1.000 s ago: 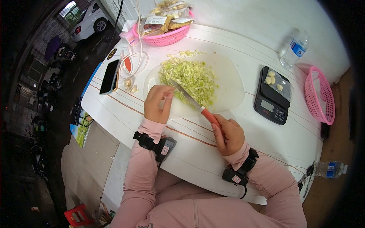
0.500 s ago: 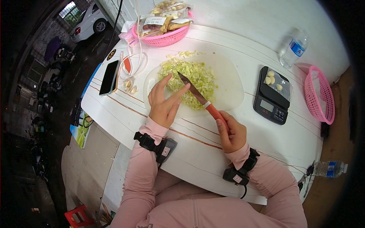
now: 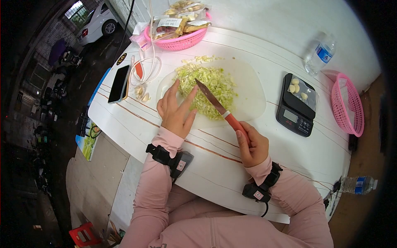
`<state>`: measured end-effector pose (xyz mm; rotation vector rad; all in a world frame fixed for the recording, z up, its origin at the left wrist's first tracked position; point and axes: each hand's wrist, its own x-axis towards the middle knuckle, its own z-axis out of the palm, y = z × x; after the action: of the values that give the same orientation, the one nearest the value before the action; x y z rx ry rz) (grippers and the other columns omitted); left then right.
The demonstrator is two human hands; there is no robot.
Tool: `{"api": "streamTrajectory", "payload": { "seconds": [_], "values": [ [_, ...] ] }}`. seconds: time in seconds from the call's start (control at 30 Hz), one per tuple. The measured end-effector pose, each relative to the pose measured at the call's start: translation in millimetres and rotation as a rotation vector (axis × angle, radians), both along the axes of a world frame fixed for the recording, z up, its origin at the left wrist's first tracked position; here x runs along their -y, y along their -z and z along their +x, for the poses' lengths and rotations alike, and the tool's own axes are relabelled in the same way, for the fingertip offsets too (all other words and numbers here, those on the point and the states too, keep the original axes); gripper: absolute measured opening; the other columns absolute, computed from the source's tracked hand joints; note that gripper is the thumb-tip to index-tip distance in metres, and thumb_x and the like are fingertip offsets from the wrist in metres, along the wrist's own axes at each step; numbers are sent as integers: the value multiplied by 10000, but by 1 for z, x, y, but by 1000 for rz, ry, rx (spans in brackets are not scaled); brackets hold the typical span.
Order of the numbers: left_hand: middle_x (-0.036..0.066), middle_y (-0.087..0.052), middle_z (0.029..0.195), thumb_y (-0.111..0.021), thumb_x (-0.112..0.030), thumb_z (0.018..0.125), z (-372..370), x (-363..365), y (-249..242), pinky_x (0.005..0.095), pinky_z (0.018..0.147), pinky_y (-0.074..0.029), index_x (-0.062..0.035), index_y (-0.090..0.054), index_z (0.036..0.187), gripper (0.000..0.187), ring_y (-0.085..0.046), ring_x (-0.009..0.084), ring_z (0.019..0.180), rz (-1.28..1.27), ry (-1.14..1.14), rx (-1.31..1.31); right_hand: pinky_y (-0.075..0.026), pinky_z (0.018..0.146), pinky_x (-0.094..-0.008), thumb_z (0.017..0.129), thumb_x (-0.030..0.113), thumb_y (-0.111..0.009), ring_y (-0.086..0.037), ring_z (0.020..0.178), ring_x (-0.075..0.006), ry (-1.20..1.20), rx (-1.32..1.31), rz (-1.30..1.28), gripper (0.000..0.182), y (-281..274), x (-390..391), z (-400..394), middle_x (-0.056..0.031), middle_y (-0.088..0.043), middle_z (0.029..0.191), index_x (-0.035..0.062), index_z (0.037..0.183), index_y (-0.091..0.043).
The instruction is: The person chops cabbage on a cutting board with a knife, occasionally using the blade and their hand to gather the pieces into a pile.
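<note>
Chopped pale-green vegetable (image 3: 215, 91) lies heaped on a translucent white cutting board (image 3: 252, 93). My right hand (image 3: 252, 144) is closed around the orange handle of a knife (image 3: 213, 99), whose blade lies over the heap and points up and left. At the heap's lower left edge is my left hand (image 3: 177, 111), fingers spread, with nothing held in it. Its fingertips are close to the blade, apart from it as far as I can see. Some paler chopped bits (image 3: 202, 59) lie along the board's far edge.
A pink basket (image 3: 182, 42) of bagged goods stands at the back left. Left of the board are a phone (image 3: 119, 84), a white cable (image 3: 155, 74) and garlic cloves (image 3: 144, 97). On the right are a scale (image 3: 295, 113) with bagged cloves, a bottle (image 3: 320, 56) and another pink basket (image 3: 355, 107).
My left hand's fingers have swung upward and slightly left, away from the blade. The knife and my right hand have hardly moved.
</note>
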<state>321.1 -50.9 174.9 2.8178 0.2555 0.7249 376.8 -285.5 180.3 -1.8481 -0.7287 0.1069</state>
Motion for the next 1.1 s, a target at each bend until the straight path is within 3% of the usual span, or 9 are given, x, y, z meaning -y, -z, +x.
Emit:
{"api": "streamTrajectory", "payload": {
  "seconds": [0.07, 0.13, 0.27, 0.5, 0.6, 0.7, 0.9, 1.0, 1.1],
  "values": [
    [189, -245, 1552, -625, -167, 866, -2, 2, -6, 481, 1112, -146, -227, -474, 1446, 602, -259, 358, 1396, 26, 75, -36, -478, 619, -346, 946, 119, -567, -617, 658, -314, -2, -7, -6, 251, 1, 0, 0, -188, -625, 789, 10, 1169, -607],
    [191, -243, 1552, -626, -165, 865, -2, 0, -2, 480, 1111, -146, -234, -470, 1448, 608, -258, 358, 1396, 24, 58, -46, -377, 551, -217, 966, 123, -575, -440, 587, -71, 0, 51, 45, 261, 6, -1, 1, -24, -528, 677, -29, 1174, -610],
    [199, -251, 1532, -636, -150, 850, 0, -3, 4, 493, 1081, -169, -290, -486, 1427, 613, -258, 350, 1388, -40, -3, 12, -377, 548, -219, 965, 124, -577, -439, 583, -72, 10, 79, 60, 262, 6, -2, 1, -23, -528, 677, -30, 1175, -610],
    [206, -254, 1532, -632, -151, 845, 0, 2, -1, 491, 1078, -168, -290, -494, 1423, 610, -261, 352, 1388, 76, 90, -32, -377, 549, -217, 964, 111, -574, -433, 583, -71, 0, 69, 49, 255, 5, -2, 2, -19, -523, 676, -25, 1177, -609],
    [198, -246, 1552, -609, -157, 871, -1, 0, -1, 480, 1101, -161, -262, -518, 1416, 562, -267, 360, 1394, -13, -2, -26, -377, 549, -216, 966, 111, -571, -433, 585, -70, 2, 51, 51, 253, 5, -1, 2, -14, -521, 674, -26, 1175, -609],
    [186, -247, 1555, -616, -158, 865, -2, 2, -8, 472, 1094, -165, -254, -529, 1405, 555, -270, 352, 1394, 60, 138, 5, -379, 553, -215, 969, 118, -569, -436, 589, -69, 5, 33, 57, 255, 6, -1, 1, -10, -522, 675, -28, 1174, -610],
    [180, -304, 1520, -630, -124, 832, -2, 1, -1, 482, 1070, -174, -270, -574, 1359, 549, -324, 335, 1354, 26, -38, 38, -389, 572, -217, 971, 127, -569, -449, 607, -73, 16, -7, 76, 261, 3, -2, 0, -17, -530, 681, -32, 1173, -609],
    [173, -313, 1518, -618, -101, 833, -1, 1, -4, 482, 1066, -178, -278, -564, 1367, 565, -325, 326, 1356, -51, -12, 90, -395, 578, -219, 970, 128, -570, -456, 611, -77, 14, 7, 77, 263, 3, -1, 1, -24, -535, 684, -34, 1174, -609],
    [171, -324, 1511, -607, -95, 837, 0, 3, -4, 485, 1063, -182, -251, -542, 1387, 575, -327, 325, 1355, 66, 118, 56, -398, 581, -221, 969, 130, -573, -461, 613, -79, 15, 25, 77, 265, 4, -1, 1, -28, -537, 686, -34, 1174, -609]
  ]
}}
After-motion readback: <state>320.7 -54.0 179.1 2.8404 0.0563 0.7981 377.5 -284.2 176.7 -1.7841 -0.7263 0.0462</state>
